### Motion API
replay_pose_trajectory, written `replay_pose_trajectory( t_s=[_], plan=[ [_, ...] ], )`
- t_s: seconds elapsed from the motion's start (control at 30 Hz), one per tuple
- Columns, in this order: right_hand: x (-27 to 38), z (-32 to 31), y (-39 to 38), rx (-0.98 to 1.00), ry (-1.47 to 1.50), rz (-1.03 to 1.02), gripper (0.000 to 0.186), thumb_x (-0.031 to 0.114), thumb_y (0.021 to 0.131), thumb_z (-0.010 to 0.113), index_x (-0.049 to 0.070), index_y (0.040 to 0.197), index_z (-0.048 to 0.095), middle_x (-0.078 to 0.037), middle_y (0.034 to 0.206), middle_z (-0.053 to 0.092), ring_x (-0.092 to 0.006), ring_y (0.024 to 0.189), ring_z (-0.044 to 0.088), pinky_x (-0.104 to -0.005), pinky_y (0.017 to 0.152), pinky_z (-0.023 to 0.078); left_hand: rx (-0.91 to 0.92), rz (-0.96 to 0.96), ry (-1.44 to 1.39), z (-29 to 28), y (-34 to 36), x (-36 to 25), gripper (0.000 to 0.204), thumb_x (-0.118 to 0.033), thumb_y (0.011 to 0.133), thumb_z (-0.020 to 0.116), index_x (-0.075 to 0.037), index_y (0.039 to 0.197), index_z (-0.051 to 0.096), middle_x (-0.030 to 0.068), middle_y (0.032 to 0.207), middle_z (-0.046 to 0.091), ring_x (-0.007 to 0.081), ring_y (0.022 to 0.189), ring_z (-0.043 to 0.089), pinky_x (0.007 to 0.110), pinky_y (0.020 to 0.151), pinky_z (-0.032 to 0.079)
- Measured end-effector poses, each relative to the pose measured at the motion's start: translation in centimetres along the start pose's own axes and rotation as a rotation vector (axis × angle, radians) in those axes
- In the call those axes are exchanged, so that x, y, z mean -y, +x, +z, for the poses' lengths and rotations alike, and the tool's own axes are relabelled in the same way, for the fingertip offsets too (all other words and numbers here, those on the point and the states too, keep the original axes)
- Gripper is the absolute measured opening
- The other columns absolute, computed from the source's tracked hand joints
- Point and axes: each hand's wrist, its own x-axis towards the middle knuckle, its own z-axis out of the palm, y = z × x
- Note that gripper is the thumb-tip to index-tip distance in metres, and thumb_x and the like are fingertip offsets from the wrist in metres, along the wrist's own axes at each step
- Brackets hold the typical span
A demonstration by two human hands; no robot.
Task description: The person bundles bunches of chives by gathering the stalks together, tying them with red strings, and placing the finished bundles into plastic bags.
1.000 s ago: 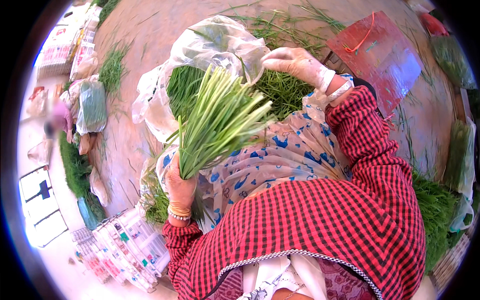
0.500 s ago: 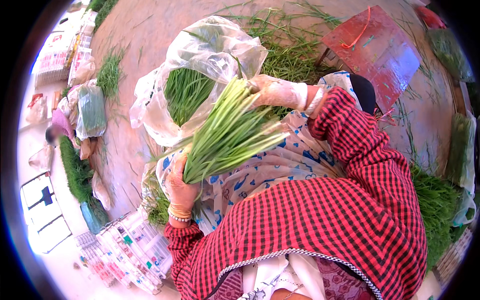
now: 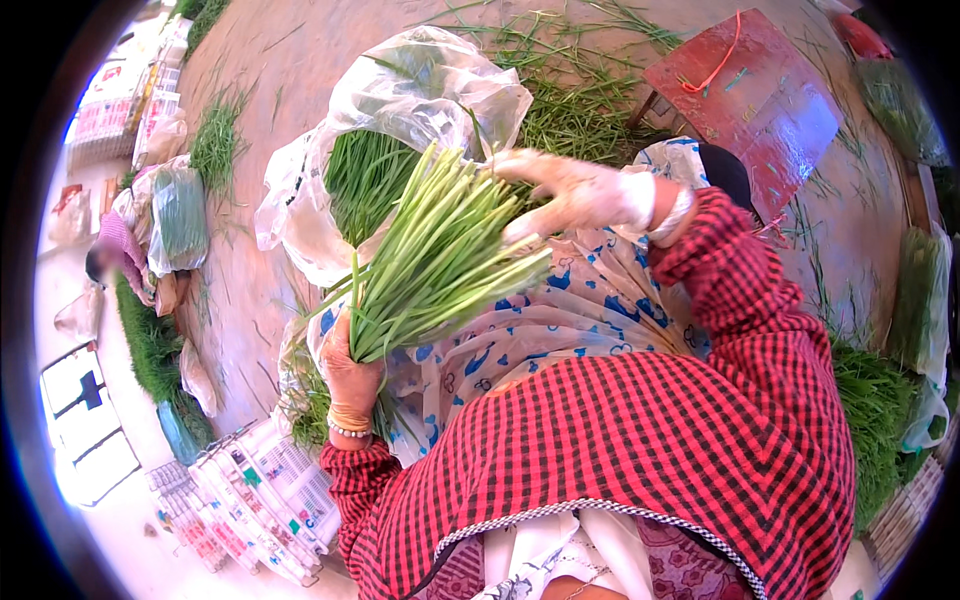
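Observation:
A loose bunch of long green chives [image 3: 435,265], pale at the upper ends, is held above my lap. My left hand [image 3: 350,375] wraps round its lower left side, thumb against the stalks. At the bunch's upper right, my right hand [image 3: 585,195], in a whitish glove, has its fingers spread beside the pale ends; whether the fingertips touch them I cannot tell. Just beyond, a clear plastic bag [image 3: 435,85] lies with its mouth toward me, and more chives [image 3: 365,180] show inside it. A blue-patterned plastic sheet [image 3: 555,325] covers my lap.
Loose stalks [image 3: 575,125] are heaped on the floor beyond my right hand. A low red table [image 3: 745,100] stands at the far right. Stacked newspapers [image 3: 270,500] lie at the near left, bagged greens [image 3: 180,225] farther left beside another person [image 3: 122,250]. More greens [image 3: 870,420] lie at right.
My right hand has loosened from the pale ends and its fingers have spread, the forearm shifting slightly right. The bunch and my left hand have moved a little to the left.

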Motion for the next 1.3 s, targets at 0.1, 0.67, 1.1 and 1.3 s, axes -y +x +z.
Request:
replay_pose_trajectory(
  t_s=[0.1, 0.67, 1.1, 1.3],
  plan=[
    [0.0, 3.0, 2.7, 0.035, 0.378, 0.197, 0.046, 0.02, 0.081, 0.071, 0.001, 0.121, 0.06, -0.018, 0.106, 0.069, -0.0261, 0.101, 0.064, -0.0355, 0.091, 0.048, -0.015, 0.055, 0.025, 0.1, 0.4, -0.9, 0.052, 0.004, 0.076, 0.064, -0.005, 0.127, 0.057, 0.0182, 0.102, 0.069, 0.0358, 0.091, 0.067, 0.039, 0.081, 0.052],
    [3.2, 0.1, 4.4, 0.12, 0.397, 0.232, 0.059, 0.034, 0.092, 0.067, 0.005, 0.14, 0.046, -0.011, 0.118, 0.063, -0.0183, 0.105, 0.06, -0.0336, 0.09, 0.05, 0.165, -0.356, -0.587, 0.1, -1.0, 0.1, 0.039, 0.003, 0.073, 0.065, 0.001, 0.112, 0.062, 0.0034, 0.084, 0.067, 0.0111, 0.065, 0.06, 0.026, 0.06, 0.049],
    [-2.2, -4.9, 2.7, -0.472, 0.213, 0.396, 0.018, 0.024, 0.099, 0.058, 0.011, 0.107, 0.067, -0.002, 0.066, 0.059, -0.0073, 0.052, 0.051, -0.0241, 0.048, 0.044, 0.39, -0.558, -0.948, -0.6, -0.6, -4.8, 0.036, -0.009, 0.079, 0.069, 0.002, 0.113, 0.06, 0.0142, 0.092, 0.071, 0.0113, 0.052, 0.049, 0.023, 0.051, 0.04],
    [-3.2, -7.1, -0.4, -0.337, 0.199, 0.244, 0.02, 0.029, 0.095, 0.059, 0.014, 0.106, 0.064, -0.004, 0.079, 0.06, -0.0166, 0.068, 0.058, -0.0317, 0.063, 0.05, 0.321, -0.61, -0.893, 0.2, 0.5, -4.4, 0.036, -0.002, 0.077, 0.071, 0.001, 0.111, 0.06, 0.0093, 0.087, 0.07, 0.0128, 0.054, 0.056, 0.025, 0.051, 0.046]
  ],
)
